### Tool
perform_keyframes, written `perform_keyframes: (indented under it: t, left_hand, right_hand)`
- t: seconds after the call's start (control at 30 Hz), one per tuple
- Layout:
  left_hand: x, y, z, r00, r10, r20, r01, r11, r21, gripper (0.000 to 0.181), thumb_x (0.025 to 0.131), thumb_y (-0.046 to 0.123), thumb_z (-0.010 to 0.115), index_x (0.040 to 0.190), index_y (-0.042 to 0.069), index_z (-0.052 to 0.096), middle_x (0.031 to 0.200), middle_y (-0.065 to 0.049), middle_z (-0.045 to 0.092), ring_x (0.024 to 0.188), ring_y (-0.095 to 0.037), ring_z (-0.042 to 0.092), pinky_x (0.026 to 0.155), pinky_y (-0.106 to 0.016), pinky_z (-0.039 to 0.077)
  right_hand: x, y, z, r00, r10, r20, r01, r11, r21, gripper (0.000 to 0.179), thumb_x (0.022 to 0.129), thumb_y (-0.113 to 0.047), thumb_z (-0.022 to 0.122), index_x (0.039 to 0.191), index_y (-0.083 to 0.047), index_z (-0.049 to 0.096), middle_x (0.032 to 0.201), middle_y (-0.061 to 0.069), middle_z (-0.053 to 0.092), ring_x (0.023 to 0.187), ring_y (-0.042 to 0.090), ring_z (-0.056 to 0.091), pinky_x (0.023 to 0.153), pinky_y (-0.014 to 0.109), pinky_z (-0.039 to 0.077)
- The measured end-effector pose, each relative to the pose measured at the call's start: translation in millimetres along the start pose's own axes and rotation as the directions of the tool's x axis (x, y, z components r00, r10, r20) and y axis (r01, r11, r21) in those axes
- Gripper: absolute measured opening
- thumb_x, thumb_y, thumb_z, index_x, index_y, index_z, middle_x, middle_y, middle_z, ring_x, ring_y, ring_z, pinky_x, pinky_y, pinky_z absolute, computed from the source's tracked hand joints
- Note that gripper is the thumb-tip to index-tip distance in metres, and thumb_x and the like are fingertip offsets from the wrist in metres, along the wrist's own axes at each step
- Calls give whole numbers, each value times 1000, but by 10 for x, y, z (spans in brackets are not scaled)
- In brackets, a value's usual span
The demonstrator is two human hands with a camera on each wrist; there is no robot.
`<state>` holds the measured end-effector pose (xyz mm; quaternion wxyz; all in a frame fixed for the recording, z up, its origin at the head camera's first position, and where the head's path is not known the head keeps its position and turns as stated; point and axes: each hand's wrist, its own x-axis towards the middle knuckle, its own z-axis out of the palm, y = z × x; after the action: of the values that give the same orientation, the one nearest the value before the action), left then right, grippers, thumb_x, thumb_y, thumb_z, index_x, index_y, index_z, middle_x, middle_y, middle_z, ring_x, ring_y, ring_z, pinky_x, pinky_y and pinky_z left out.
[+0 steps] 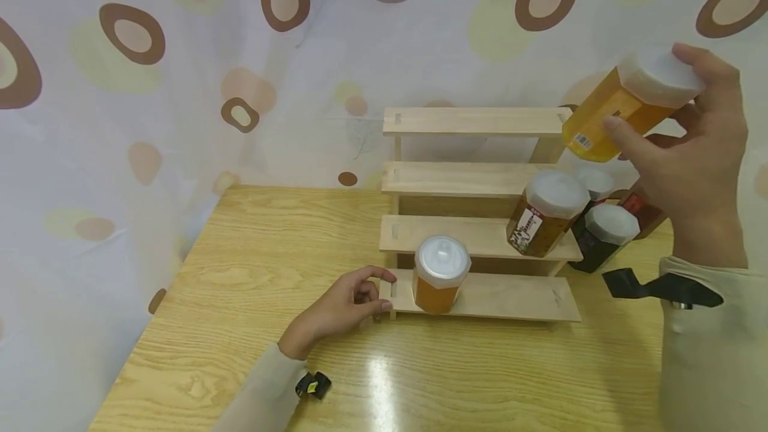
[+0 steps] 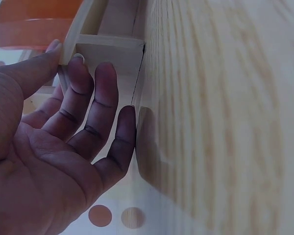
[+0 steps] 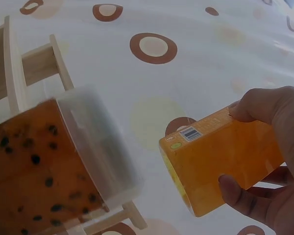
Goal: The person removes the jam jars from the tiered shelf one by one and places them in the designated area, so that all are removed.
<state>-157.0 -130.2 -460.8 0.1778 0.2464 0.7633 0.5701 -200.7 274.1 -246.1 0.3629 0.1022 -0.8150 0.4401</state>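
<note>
Hand R [image 1: 699, 152], spread wide, grips amber faceted plastic jar [image 1: 615, 100] up-R of pale-wood 4-tier rack [image 1: 510, 295]; hand L [image 1: 348, 303], half-curled, pinches its btm-L end.

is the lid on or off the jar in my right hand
On: in the head view, a white lid caps the amber jar your right hand holds. How tightly isn't clear.

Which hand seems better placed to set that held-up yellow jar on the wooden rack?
Probably the right hand: it grips the yellow jar, up by the right side of the wooden rack. The left hand holds the bottom shelf at its left end, away from that jar.
</note>
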Motion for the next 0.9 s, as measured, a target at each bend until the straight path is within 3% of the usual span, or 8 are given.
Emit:
perform_keyframes:
  t: [0.13,0.3,0.43,0.57,0.9]
  left_hand:
    - [-2,11,-17,1000,1,3,-1,1000,3,40,98,6,72,135,10,59,78,-11,64,64,-10,50,61,-22,42]
    - [-7,7,-21,1000,5,2,-5,1000,-2,40,98,6,72,136,9,59,77,-9,64,63,-10,50,60,-22,42]
    - [3,2,-12,1000,16,8,-16,1000,1,40,99,7,72,136,8,58,77,-9,64,64,-9,50,62,-23,42]
    - [5,2,-11,1000,3,4,-3,1000,-6,40,98,7,72,136,9,58,78,-10,64,64,-10,50,61,-23,42]
    - [6,11,7,1000,3,8,-3,1000,-28,40,98,5,71,136,8,58,79,-16,66,67,-23,56,61,-23,43]
  right_hand:
    - [-31,80,-83,999,39,-13,-39,998,-54,76,91,-2,76,154,-28,43,150,-7,46,135,21,54,94,21,50]
    - [-81,241,-190,999,43,-32,-46,996,-79,79,89,-2,77,155,-26,42,150,-4,47,131,20,56,91,18,50]
    - [-170,362,-291,995,93,-45,-100,977,-188,79,93,-9,75,158,-29,36,153,-7,45,136,18,52,98,18,47]
    - [-261,492,-385,993,111,-48,-119,968,-223,77,96,-11,74,159,-30,35,155,-9,42,141,18,48,101,18,44]
    - [-452,896,-627,993,40,-111,-73,946,-317,73,93,-9,77,156,-28,44,153,-11,46,131,9,52,82,2,40]
